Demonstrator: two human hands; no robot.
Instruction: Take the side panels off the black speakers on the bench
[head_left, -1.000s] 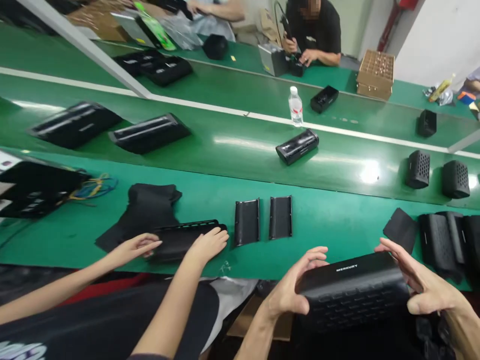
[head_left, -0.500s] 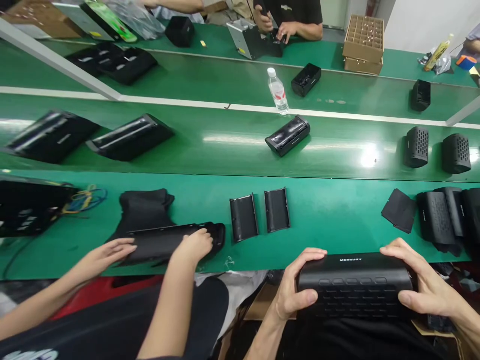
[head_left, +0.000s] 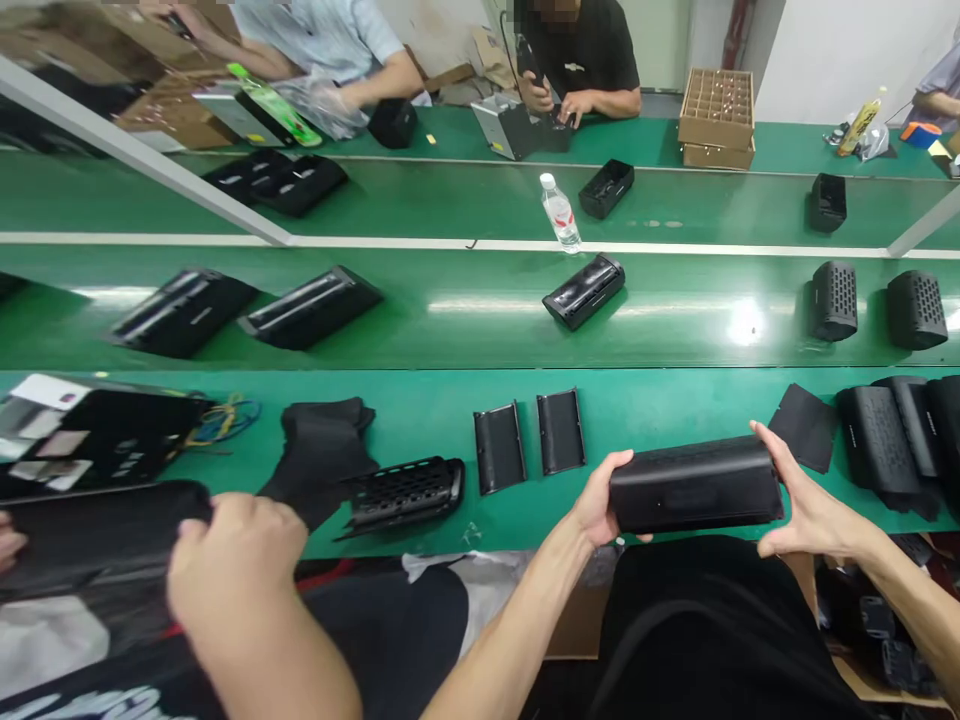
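Note:
Both of my hands hold a long black speaker housing (head_left: 696,486) level above the near edge of the green bench. My left hand (head_left: 600,500) grips its left end with the fingers curled round it. At the other end, my right hand (head_left: 802,505) cups the housing. Its smooth side faces me. Two short black curved panels (head_left: 529,446) lie on the bench just left of my left hand.
A co-worker's hand (head_left: 236,570) at my left holds a black part (head_left: 97,535); a black grille shell (head_left: 405,493) and black fabric (head_left: 322,455) lie beside it. Black housings (head_left: 896,445) stack at the right. The conveyor belt (head_left: 450,320) carries more black parts and a water bottle (head_left: 560,212). People work opposite.
I have lifted the speaker housing forward over the bench and turned it, so the grille and logo no longer face me. The co-worker has let go of the grille shell and picked up another part.

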